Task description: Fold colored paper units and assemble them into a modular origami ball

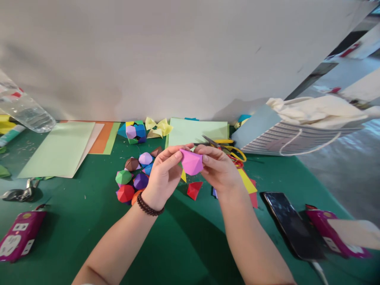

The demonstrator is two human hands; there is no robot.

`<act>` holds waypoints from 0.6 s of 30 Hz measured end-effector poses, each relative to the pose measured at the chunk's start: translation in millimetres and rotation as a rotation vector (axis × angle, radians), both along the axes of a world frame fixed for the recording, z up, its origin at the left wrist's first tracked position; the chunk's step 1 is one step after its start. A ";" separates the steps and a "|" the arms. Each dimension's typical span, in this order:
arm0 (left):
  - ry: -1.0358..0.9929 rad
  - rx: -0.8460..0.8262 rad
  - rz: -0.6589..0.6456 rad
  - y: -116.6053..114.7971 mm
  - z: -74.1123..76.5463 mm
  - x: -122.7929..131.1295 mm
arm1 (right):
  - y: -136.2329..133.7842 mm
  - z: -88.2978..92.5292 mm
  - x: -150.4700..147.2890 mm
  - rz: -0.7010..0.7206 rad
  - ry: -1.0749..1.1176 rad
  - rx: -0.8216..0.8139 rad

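Note:
Between my two hands, above the green table, is a pink folded paper piece (192,163) with a faceted, domed face. My left hand (166,168) pinches its left corner with thumb and fingers; a dark bead bracelet circles that wrist. The right corner is pinched by my right hand (221,164). A red folded paper piece (194,190) lies on the table just below. Left of my left hand sits a cluster of faceted paper pieces, among them a red one (126,193), a green one (124,177) and a purple one (140,181).
Scissors (234,152) lie behind my right hand. Pale green paper sheets (198,130) and a multicoloured paper ball (135,132) are at the back. A striped paper bag (267,130) stands right, with a phone (292,223) nearer. A bottle (26,107) and a power strip (22,235) are left.

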State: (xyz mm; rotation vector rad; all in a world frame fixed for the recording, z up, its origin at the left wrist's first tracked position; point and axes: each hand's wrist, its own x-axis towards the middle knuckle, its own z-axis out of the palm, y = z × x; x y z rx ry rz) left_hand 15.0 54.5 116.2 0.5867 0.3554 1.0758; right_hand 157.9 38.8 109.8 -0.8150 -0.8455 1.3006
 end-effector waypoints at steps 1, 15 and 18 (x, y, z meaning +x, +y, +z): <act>0.002 -0.012 0.000 -0.3 -0.2 0.3 | -0.2 -0.1 -0.1 0.001 -0.003 0.001; 0.130 0.113 0.177 -2.8 -2.8 3.5 | 3.8 -10.8 9.4 -0.012 0.025 -0.145; 0.137 0.122 0.192 -2.7 -3.3 1.9 | 3.9 -12.0 8.7 0.006 0.032 -0.150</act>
